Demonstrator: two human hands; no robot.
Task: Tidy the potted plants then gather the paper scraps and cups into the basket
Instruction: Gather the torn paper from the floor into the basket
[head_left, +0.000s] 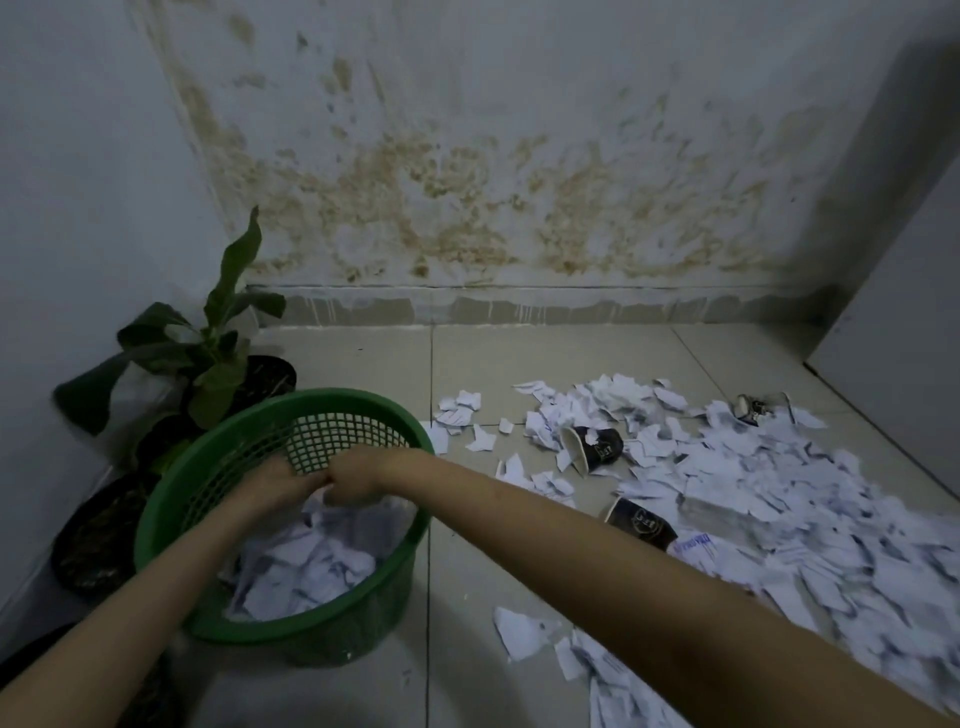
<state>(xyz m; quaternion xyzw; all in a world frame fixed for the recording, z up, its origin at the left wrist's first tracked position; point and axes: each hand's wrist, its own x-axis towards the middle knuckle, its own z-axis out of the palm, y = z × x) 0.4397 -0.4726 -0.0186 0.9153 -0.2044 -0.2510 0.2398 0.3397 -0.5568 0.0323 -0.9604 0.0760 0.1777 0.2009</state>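
- Hands: left hand (280, 486) and right hand (358, 480) meet knuckle to knuckle inside the green basket (363, 613), fingers curled downward on a clump of paper scraps; exactly how much each grips cannot be told.
- Basket: round, mesh-walled, mouth tilted toward the viewer, standing on the tiled floor (467, 597) at 9 o'clock of the scrap heap; basket scraps (311, 561) cover its bottom.
- Floor scraps (779, 493): white torn pieces spread wide at 3 o'clock of the basket.
- Near cup (641, 525): dark, on its side, long axis running 10 to 4 o'clock, mouth toward 10.
- Middle cup (595, 446): on its side, mouth toward 8 o'clock.
- Far cup (756, 408): small, blurred, among scraps.
- Potted plants (218, 358): along the wall at 10 o'clock of the basket.
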